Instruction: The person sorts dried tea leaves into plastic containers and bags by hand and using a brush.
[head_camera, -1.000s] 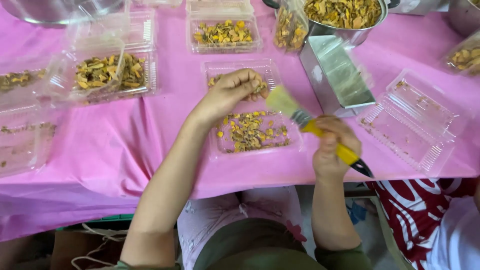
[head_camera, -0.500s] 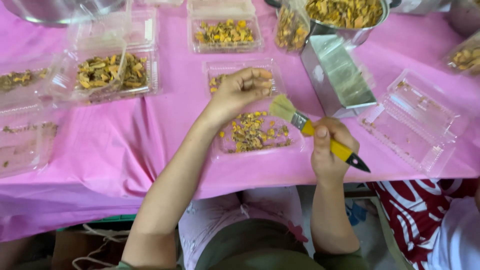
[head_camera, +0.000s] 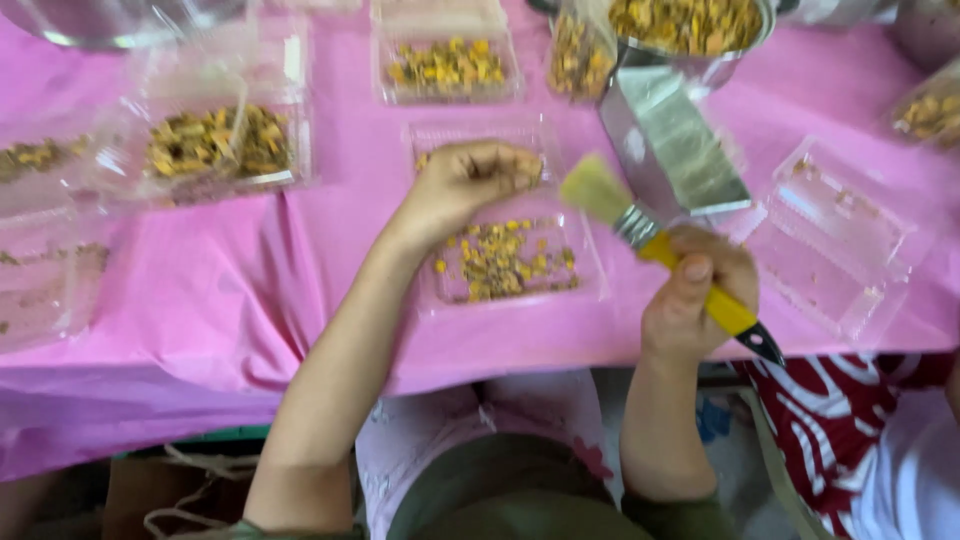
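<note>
Over the open tray: the left hand is curled into a loose fist above the far half of the clear hinged tray, fingers closed as if on a small piece, though blur hides what is inside.

Right of the tray: the right hand is clamped around the yellow handle of the brush, thumb up along the grip, bristles pointing up and left toward the left hand.

Change: half a second ago the bristles stood just beside the left hand's knuckles, over the tray; now the brush has drawn back to the right and lifted a little, leaving a clear gap. The left hand has stayed in place.

Reading: the brushing stroke appears finished or paused, with the piece apparently kept in the fist.

Tray contents: yellow-brown dried pieces lie in the near half.

Beyond the tray: a metal box, a steel bowl heaped with the same pieces, and filled clear trays.

Right of the tray: an empty open container on the pink-covered desk.

Image quality: motion blur softens all detail.
</note>
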